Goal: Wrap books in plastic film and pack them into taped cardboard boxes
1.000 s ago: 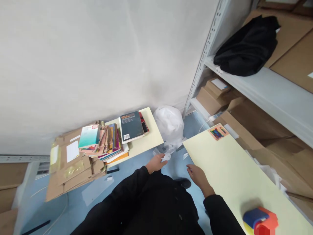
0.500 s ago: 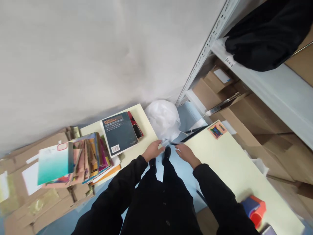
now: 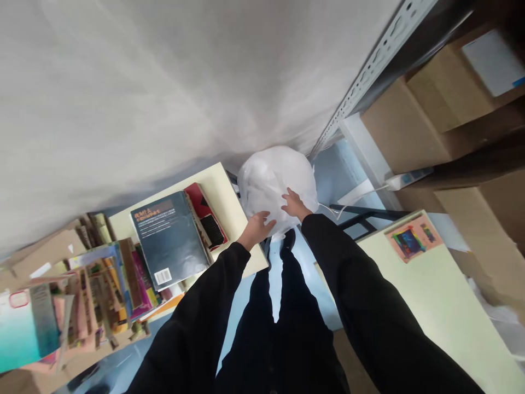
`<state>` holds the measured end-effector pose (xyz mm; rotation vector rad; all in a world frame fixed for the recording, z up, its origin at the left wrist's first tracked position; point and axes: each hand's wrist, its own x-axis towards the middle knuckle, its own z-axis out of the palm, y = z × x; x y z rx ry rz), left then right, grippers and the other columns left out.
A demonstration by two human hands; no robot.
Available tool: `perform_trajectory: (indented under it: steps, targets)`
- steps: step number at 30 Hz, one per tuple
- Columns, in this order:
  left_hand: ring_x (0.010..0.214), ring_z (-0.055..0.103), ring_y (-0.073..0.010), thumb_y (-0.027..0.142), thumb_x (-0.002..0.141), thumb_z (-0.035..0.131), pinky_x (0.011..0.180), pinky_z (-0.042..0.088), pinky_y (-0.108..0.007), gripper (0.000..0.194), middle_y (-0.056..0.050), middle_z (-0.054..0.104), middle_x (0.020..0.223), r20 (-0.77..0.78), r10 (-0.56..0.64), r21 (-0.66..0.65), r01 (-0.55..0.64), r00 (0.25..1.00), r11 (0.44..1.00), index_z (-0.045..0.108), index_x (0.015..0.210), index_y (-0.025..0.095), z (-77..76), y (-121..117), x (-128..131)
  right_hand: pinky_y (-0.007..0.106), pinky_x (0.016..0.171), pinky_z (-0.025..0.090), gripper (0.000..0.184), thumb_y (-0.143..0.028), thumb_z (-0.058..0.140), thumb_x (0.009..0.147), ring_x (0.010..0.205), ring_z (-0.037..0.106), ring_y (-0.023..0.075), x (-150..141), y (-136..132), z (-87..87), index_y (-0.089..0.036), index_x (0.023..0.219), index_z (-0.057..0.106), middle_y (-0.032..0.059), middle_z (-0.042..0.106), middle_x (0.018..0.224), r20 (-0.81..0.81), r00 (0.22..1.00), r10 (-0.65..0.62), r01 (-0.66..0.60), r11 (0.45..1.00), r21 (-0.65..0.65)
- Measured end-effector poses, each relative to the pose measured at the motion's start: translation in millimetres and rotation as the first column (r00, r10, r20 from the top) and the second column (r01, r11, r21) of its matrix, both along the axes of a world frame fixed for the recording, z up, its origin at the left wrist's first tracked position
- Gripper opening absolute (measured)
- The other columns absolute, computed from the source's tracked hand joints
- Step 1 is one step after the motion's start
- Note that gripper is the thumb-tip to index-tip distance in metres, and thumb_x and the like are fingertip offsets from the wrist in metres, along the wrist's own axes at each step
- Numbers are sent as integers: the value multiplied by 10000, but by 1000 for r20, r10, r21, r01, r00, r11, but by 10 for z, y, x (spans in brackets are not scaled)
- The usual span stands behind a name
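Note:
A rounded white plastic bag stands on the floor by the wall, in the gap between two pale yellow tabletops. My left hand is at the bag's near left side, thumb and fingers apart. Over its front right part, my right hand reaches out with spread fingers. Both hands look very near or touching the plastic; exact contact is hard to make out. Neither appears to grip anything. Left of my left hand, a dark book with a barcode lies beside a red box.
Stacked books and papers cover the left side. On the right tabletop lies a colourful card. A metal shelf post and cardboard boxes rise at right. A white power strip trails a cable near the bag.
Both my hands have moved forward, from the bag's lower edge and the space beside it to its front. The view has come closer to the bag.

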<state>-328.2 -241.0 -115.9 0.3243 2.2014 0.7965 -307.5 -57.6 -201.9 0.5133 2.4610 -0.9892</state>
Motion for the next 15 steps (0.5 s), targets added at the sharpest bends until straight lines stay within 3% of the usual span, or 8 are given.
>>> perform_trajectory:
  steps: [4,7,9,11,13,15]
  targets:
    - [960,664,-260,371,752,673,823,516,-345,367,-154,676,1100,123,173,45,-180,977,983,639,1038,142,-136,159,-110,379,994,426,333,-62,484,793,1109,575,220,-74,65,-66,-162,1061,653,107,647,1158,-258,962,-89,71,994,-78]
    - [978,652,-266,462,714,701,827,504,-346,385,-143,682,1054,248,321,100,-354,914,930,646,935,151,-180,356,-241,353,890,478,240,-119,450,835,921,629,203,-36,127,42,-192,900,669,61,694,932,-457,876,-155,92,983,-157]
    - [1018,636,-260,548,750,641,824,502,-353,432,-126,670,1054,410,394,172,-494,823,852,626,948,164,-184,501,-324,337,831,484,191,-163,470,849,869,625,201,7,136,139,-200,905,649,49,684,892,-516,841,-160,75,981,-180]
    - [1009,633,-251,569,767,621,810,508,-367,444,-117,658,1029,547,469,197,-651,694,733,592,963,171,-178,619,-375,327,799,478,196,-169,475,854,857,617,201,64,111,230,-201,982,620,51,672,916,-544,827,-142,52,982,-179]
    - [967,633,-240,506,770,651,793,518,-376,387,-108,650,993,588,556,181,-766,587,617,571,954,174,-173,690,-388,329,791,468,223,-139,458,856,855,602,205,134,65,309,-201,1015,600,57,659,922,-568,818,-91,-2,987,-161]
    - [925,629,-232,404,770,675,773,528,-380,308,-100,649,979,559,638,177,-828,530,532,570,951,179,-172,711,-375,334,789,457,229,-101,432,853,845,578,209,208,27,370,-199,962,608,63,642,877,-601,799,-14,-80,988,-130]
